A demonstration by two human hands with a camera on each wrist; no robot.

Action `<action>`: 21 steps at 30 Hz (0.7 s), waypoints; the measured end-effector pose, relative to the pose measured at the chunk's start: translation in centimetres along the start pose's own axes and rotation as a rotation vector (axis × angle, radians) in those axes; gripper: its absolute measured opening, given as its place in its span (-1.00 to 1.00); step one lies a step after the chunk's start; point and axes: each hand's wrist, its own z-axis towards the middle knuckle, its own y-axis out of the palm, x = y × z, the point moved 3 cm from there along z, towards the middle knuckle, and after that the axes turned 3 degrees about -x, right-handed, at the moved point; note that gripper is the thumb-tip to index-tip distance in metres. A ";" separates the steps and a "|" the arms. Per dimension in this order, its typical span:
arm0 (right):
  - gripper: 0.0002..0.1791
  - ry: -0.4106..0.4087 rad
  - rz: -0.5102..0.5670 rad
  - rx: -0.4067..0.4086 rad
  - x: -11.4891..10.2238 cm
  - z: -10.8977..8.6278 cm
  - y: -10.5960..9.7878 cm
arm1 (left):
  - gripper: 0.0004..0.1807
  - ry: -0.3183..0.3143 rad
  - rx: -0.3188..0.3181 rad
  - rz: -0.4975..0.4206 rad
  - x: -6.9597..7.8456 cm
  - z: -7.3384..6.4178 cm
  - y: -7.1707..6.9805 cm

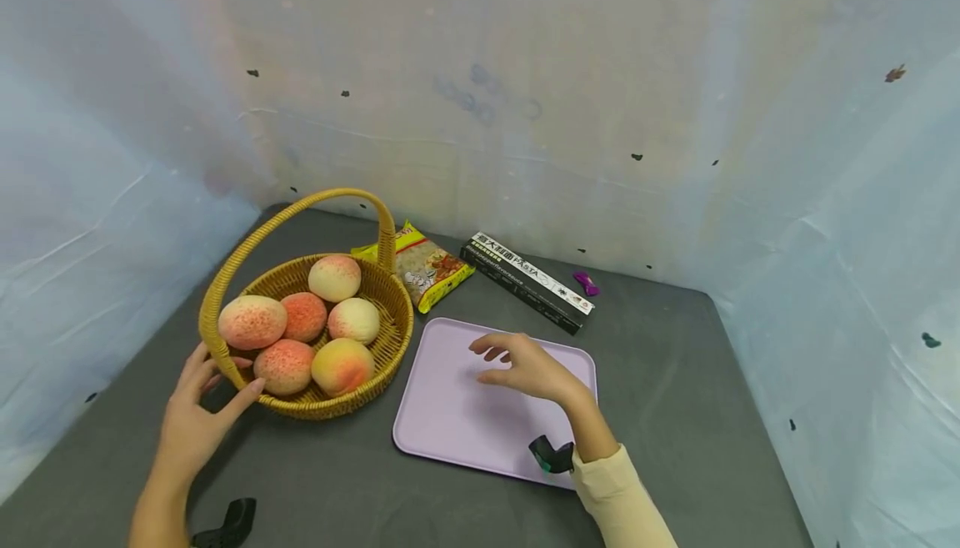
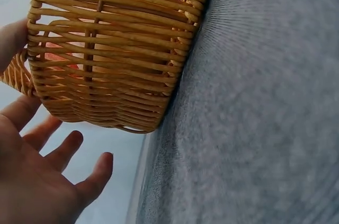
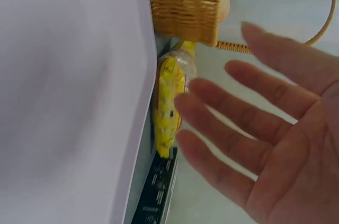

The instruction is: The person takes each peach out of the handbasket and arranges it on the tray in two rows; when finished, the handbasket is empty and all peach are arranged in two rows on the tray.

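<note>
A yellow wicker basket (image 1: 390, 364) with an arched handle stands on the left, holding several peaches (image 1: 343, 366). My left hand (image 1: 197, 414) grips its near-left rim at the handle's foot, thumb and index finger on either side. In the left wrist view, the other fingers (image 2: 98, 179) of that hand spread in the air beside the woven wall. Over the lilac tray (image 1: 450, 423), my right hand (image 1: 528, 369) hovers with loosely bent fingers and nothing in them. The right wrist view shows its palm and spread fingers (image 3: 233, 107).
Behind the tray lie a yellow food packet (image 1: 427, 268) and a black-and-white pasta box (image 1: 527, 281). A small purple wrapped piece (image 1: 587, 284) lies past the box. The dark grey table (image 1: 675, 414) is bordered by pale hanging sheets (image 1: 525, 114).
</note>
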 end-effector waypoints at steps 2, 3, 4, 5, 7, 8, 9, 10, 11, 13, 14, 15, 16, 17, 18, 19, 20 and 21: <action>-0.58 -0.023 0.042 -0.030 -0.4 0.8 0.0 | -0.64 0.005 -0.012 -0.014 -0.4 0.1 0.0; -0.58 -0.034 0.062 -0.043 -0.7 1.3 0.0 | -0.66 0.009 -0.017 -0.024 -0.5 0.1 0.0; -0.58 -0.041 0.081 -0.056 -1.0 1.7 0.0 | -0.67 0.014 -0.019 -0.034 -0.6 0.2 0.0; -0.58 -0.049 0.092 -0.067 -1.3 2.3 -0.1 | -0.68 0.020 -0.019 -0.043 -0.8 0.2 0.1; -0.58 -0.065 0.084 -0.087 -1.9 3.4 -0.1 | -0.70 0.036 -0.013 -0.059 -0.9 0.3 0.1; -0.58 -0.070 0.073 -0.098 -2.3 4.0 -0.1 | -0.71 0.043 -0.007 -0.067 -1.0 0.3 0.1; -0.58 -0.073 0.057 -0.108 -2.6 4.6 -0.1 | -0.70 0.048 0.000 -0.073 -1.0 0.3 0.1; -0.58 -0.076 0.038 -0.119 -3.0 5.2 -0.2 | -0.70 0.052 0.007 -0.078 -1.1 0.3 0.2; -0.57 -0.079 0.024 -0.131 -3.4 5.8 -0.2 | -0.70 0.055 0.013 -0.081 -1.1 0.3 0.2; -0.56 -0.084 0.008 -0.153 -4.4 6.9 -0.2 | -0.69 0.056 0.024 -0.086 -1.2 0.3 0.2; -0.55 -0.089 0.001 -0.165 -4.8 7.4 -0.3 | -0.68 0.054 0.029 -0.085 -1.3 0.3 0.2; -0.55 -0.094 0.000 -0.174 -5.3 7.9 -0.2 | -0.68 0.054 0.033 -0.085 -1.3 0.3 0.3; -0.55 -0.101 0.002 -0.183 -5.7 8.3 -0.2 | -0.68 0.055 0.033 -0.085 -1.3 0.3 0.3; -0.55 -0.107 0.002 -0.193 -6.1 8.7 -0.2 | -0.68 0.057 0.033 -0.085 -1.3 0.3 0.3; -0.54 -0.111 0.001 -0.203 -6.4 9.1 -0.1 | -0.68 0.060 0.033 -0.087 -1.3 0.3 0.4; -0.54 -0.114 -0.003 -0.213 -6.7 9.4 0.0 | -0.68 0.063 0.032 -0.089 -1.3 0.3 0.4; -0.53 -0.116 -0.004 -0.222 -7.0 9.7 0.1 | -0.68 0.068 0.032 -0.091 -1.3 0.4 0.4; -0.53 -0.118 -0.004 -0.230 -7.2 10.0 0.3 | -0.68 0.072 0.032 -0.096 -1.3 0.4 0.4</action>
